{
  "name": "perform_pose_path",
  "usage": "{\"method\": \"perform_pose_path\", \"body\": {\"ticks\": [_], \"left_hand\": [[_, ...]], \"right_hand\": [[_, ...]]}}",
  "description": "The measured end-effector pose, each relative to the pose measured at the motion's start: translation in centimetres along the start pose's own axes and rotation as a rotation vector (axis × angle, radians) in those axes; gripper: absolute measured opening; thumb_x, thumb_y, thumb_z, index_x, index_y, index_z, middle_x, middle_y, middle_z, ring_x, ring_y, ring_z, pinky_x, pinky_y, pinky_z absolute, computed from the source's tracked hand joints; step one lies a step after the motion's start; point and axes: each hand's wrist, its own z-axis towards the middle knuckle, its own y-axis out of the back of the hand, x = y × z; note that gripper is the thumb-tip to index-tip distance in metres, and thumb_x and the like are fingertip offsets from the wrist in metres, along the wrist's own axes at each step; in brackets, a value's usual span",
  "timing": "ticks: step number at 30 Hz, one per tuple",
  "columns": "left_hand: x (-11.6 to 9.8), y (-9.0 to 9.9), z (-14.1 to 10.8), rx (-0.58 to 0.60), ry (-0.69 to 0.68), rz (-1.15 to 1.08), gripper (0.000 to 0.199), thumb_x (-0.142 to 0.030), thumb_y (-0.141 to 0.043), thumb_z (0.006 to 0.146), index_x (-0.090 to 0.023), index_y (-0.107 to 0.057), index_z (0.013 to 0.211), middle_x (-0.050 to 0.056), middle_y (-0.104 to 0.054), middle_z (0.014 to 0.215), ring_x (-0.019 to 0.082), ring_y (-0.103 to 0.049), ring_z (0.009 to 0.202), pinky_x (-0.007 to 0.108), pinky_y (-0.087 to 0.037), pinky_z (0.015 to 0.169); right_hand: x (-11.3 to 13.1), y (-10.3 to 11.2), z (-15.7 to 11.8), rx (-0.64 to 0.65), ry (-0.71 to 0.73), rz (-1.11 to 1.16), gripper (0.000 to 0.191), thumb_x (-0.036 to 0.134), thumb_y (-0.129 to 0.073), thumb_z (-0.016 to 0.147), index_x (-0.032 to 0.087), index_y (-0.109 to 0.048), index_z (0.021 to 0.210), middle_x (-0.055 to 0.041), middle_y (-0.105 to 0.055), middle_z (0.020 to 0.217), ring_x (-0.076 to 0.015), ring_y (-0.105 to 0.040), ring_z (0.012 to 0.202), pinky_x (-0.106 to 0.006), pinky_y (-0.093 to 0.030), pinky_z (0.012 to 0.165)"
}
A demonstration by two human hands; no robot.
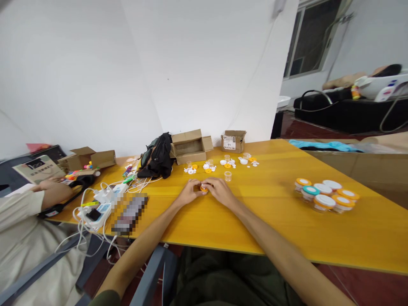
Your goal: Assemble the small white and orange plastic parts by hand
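Note:
Both hands meet above the table near its middle, around a small orange lid (204, 189) with a white part on top. My left hand (190, 192) grips the lid's left side with closed fingers. My right hand (219, 190) reaches over from the right, its fingertips pinched at the white part; the fingers partly hide it. Just beyond my right hand stands a clear plastic cup (228, 176). Farther back lie several groups of loose white parts (191, 171), orange rings (208, 171) and more clear cups (246, 156).
Several lidded jars (324, 201) are clustered at the right. Cardboard boxes (190, 148) and a black bag (159, 157) stand along the wall. A blurred-out phone (130, 213), a power strip (103, 212) and tangled white cables lie left. Another person's sleeve (22, 204) is at far left.

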Motion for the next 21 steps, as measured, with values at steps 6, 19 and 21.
{"method": "perform_pose_path", "body": {"ticks": [6, 19, 21], "left_hand": [[0.04, -0.01, 0.01, 0.005, -0.009, -0.003, 0.014, -0.031, -0.074, 0.073, -0.019, -0.069, 0.079, 0.001, -0.064, 0.080, 0.020, -0.056, 0.084, 0.035, -0.042, 0.088], [0.02, 0.00, 0.04, 0.005, 0.007, 0.010, 0.015, -0.033, -0.073, 0.073, -0.019, -0.069, 0.079, 0.001, -0.064, 0.080, 0.020, -0.055, 0.084, 0.035, -0.043, 0.088], [0.06, -0.02, 0.04, 0.008, -0.001, -0.003, 0.015, -0.031, -0.073, 0.073, -0.020, -0.069, 0.081, 0.001, -0.066, 0.082, 0.021, -0.056, 0.086, 0.035, -0.043, 0.088]], "right_hand": [[0.17, 0.08, 0.05, 0.006, -0.001, 0.001, 0.022, 0.013, -0.054, 0.087, 0.022, -0.073, 0.083, -0.0040, -0.074, 0.082, -0.0194, -0.067, 0.077, -0.028, -0.048, 0.072], [0.07, -0.09, -0.01, -0.001, -0.008, -0.007, 0.020, 0.016, -0.055, 0.088, 0.023, -0.074, 0.085, -0.0041, -0.075, 0.084, -0.0199, -0.067, 0.079, -0.028, -0.048, 0.073], [0.11, -0.07, -0.04, -0.003, -0.015, -0.014, 0.020, 0.018, -0.055, 0.088, 0.024, -0.074, 0.087, -0.0040, -0.075, 0.086, -0.0204, -0.067, 0.081, -0.029, -0.049, 0.073]]}}
